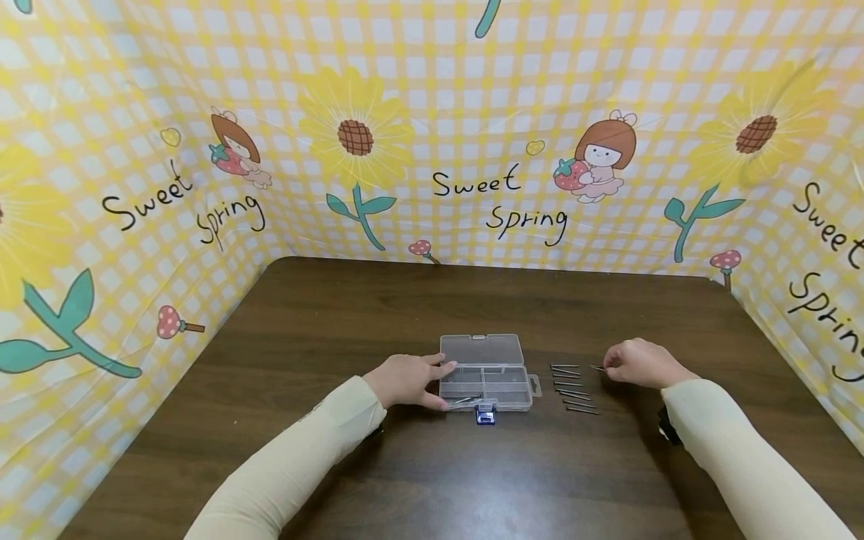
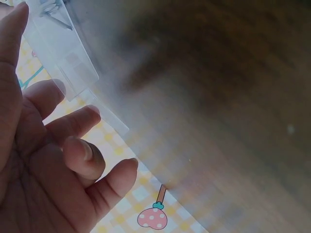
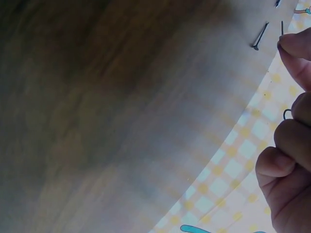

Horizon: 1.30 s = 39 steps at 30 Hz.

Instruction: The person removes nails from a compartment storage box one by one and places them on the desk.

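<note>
A clear plastic compartment box [image 1: 508, 399] lies with its lid [image 1: 481, 349] swung back. My left hand [image 1: 408, 379] rests at the box's left side, thumb near the front corner and fingertips over the left edge; the left wrist view shows its fingers loosely bent. Several grey nails [image 1: 466, 400] lie in the front left compartment. To the right of the box, more nails [image 1: 574, 393] are laid in a rough column on the table. Beyond them my right hand [image 1: 641, 363] pinches one nail [image 3: 282, 28] between thumb and forefinger, its other fingers curled in.
A blue latch [image 1: 485, 415] hangs at the box's front, and a hanging tab [image 1: 535, 385] sticks out on its right. The brown wooden table [image 1: 378, 300] is walled in by checked yellow cloth [image 1: 445, 90] at the back and sides.
</note>
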Motion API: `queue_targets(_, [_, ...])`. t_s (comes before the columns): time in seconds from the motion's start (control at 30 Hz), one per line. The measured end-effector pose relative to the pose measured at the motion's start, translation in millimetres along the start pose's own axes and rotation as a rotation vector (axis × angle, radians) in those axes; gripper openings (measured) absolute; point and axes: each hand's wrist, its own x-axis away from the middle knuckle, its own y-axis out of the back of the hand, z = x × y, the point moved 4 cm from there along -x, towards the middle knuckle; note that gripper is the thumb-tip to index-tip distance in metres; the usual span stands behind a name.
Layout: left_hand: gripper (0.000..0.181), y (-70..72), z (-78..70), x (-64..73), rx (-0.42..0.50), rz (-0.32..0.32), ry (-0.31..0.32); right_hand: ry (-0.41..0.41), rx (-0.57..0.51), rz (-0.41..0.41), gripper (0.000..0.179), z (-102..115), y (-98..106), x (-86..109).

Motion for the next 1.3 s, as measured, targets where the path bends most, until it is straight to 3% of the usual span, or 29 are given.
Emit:
queue_targets(0.57, [0.074, 0.7, -0.1, -1.2, -0.003, -0.007, -0.008, -0.012, 0.036, 0.052, 0.008, -8, -10, -9.2])
queue_targets(1.3, [0.075, -2.5, 1.3, -2.0, -0.015, 0.004, 0.011, -0.028, 0.031, 0.081, 0.007, -4, -7, -7.4])
